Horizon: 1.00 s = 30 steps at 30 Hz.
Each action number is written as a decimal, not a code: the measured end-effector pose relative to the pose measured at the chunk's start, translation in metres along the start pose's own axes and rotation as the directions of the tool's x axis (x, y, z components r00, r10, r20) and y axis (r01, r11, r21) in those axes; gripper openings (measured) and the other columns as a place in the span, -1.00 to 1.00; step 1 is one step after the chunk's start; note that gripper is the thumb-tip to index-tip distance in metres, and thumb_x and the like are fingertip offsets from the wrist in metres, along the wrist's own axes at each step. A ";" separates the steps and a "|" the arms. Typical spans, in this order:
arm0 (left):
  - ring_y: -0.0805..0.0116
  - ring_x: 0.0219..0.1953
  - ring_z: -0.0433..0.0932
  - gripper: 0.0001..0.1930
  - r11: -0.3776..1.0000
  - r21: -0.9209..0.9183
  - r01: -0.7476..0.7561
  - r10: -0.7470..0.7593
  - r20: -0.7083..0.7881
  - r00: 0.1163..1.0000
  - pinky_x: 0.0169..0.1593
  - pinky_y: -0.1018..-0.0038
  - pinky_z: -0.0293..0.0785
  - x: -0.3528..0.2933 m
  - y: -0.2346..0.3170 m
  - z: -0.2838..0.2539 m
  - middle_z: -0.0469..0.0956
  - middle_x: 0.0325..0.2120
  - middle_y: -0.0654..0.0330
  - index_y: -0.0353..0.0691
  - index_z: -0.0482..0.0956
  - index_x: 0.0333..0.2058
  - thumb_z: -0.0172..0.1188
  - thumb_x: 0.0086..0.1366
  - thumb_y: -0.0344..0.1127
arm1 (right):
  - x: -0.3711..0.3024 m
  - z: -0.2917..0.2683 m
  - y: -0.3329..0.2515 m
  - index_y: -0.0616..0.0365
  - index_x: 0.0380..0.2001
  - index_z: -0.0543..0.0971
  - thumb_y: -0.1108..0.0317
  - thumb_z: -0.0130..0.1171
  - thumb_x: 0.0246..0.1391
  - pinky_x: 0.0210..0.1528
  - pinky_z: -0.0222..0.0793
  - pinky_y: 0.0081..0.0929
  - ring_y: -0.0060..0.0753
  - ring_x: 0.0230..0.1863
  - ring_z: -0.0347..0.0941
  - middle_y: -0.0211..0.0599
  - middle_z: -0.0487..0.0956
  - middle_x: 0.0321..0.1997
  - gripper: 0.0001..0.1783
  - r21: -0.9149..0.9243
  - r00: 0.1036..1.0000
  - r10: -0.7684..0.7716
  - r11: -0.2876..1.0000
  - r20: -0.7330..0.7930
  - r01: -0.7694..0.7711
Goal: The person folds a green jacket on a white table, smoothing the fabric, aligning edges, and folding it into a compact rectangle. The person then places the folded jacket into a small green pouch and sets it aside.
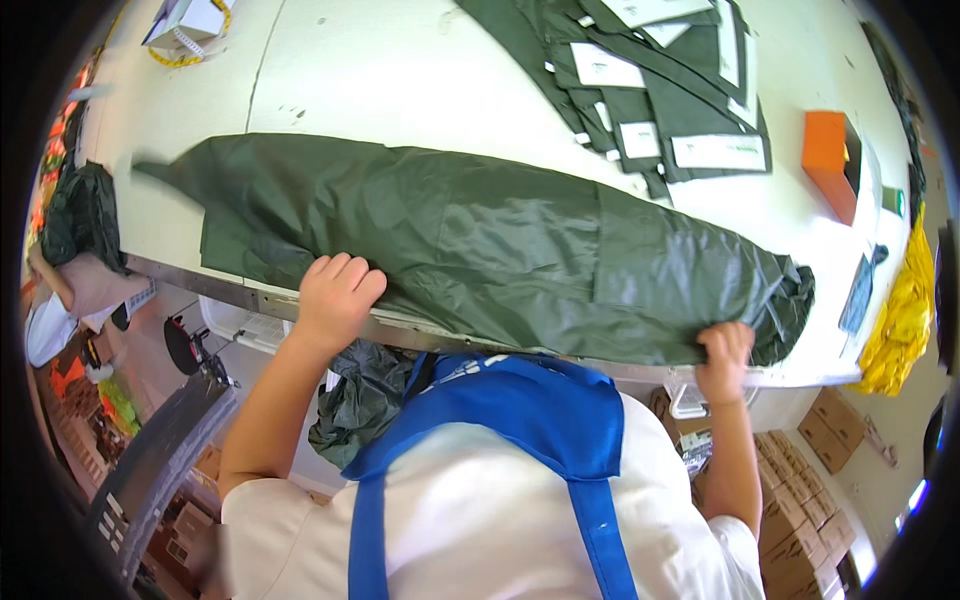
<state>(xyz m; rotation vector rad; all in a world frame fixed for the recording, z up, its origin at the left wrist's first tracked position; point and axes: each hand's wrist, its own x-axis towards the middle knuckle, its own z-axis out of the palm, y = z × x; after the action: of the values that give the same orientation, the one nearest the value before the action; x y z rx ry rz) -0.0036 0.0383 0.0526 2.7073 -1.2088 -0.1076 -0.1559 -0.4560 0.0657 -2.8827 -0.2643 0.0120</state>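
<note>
Your left fingers (348,272) and right fingers (733,338) grip the near edge of the shiny dark green garment (500,235) on the white desk (350,80), laid out long but not yet smooth, its right end bunched up.

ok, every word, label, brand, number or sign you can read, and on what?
No wording quoted; I don't copy print.
White labels on the stacked dark green pieces: print too small to read reliably.
Blue apron: white lettering, seen too edge-on to read.
Yellow tape measure: markings too small.
Dark green fabric in front of the wearer: no print I can make out.
</note>
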 end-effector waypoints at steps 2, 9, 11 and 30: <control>0.18 -0.38 0.40 -0.80 0.986 -0.100 0.130 -0.120 0.099 0.988 -0.27 0.25 0.32 -0.003 0.019 0.015 0.36 -0.51 0.23 -0.11 0.48 -0.50 0.26 -0.06 -0.18 | -0.003 0.022 -0.009 0.06 -0.56 0.42 0.56 0.10 -0.53 -0.26 0.16 -0.23 -0.12 -0.38 0.31 -0.29 0.35 -0.52 -0.72 0.043 0.999 -0.041 0.998 0.033 0.039; -0.17 0.31 -0.03 -0.34 0.988 0.027 0.150 -0.149 -0.032 0.988 0.28 -0.17 -0.20 0.039 0.061 0.058 0.06 0.30 0.02 0.10 0.33 0.18 0.12 0.12 0.18 | 0.017 0.010 0.019 0.06 -0.27 0.46 0.39 0.37 -0.40 0.02 0.22 -0.25 -0.16 -0.10 0.37 -0.30 0.45 -0.23 -0.52 0.240 0.984 -0.029 0.971 0.178 -0.015; -0.19 0.34 -0.10 -0.30 0.984 0.046 0.171 -0.172 0.019 0.985 0.28 -0.20 -0.27 0.035 0.058 0.073 0.02 0.32 0.05 0.17 0.28 0.22 0.12 0.10 0.21 | 0.016 -0.004 0.066 0.10 -0.11 0.46 0.43 0.32 -0.29 0.09 0.24 -0.29 -0.09 0.02 0.36 -0.20 0.46 -0.08 -0.47 0.405 0.981 0.186 0.894 0.046 -0.189; -0.08 0.30 0.00 -0.27 0.967 0.031 0.254 -0.255 0.051 0.965 0.25 -0.18 -0.12 0.046 0.065 0.089 0.10 0.29 0.16 0.34 0.38 0.13 0.30 -0.10 0.19 | 0.036 -0.033 0.198 0.04 -0.04 0.42 0.60 0.14 -0.32 0.37 -0.15 0.01 0.19 0.38 -0.05 -0.09 0.19 0.33 -0.39 -0.425 0.882 0.426 0.849 0.198 -0.314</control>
<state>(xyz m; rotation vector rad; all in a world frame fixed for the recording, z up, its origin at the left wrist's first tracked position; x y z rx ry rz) -0.0324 -0.0495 -0.0224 2.8863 -0.8730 -0.2027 -0.0842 -0.6461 0.0500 -3.2669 0.2931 0.5093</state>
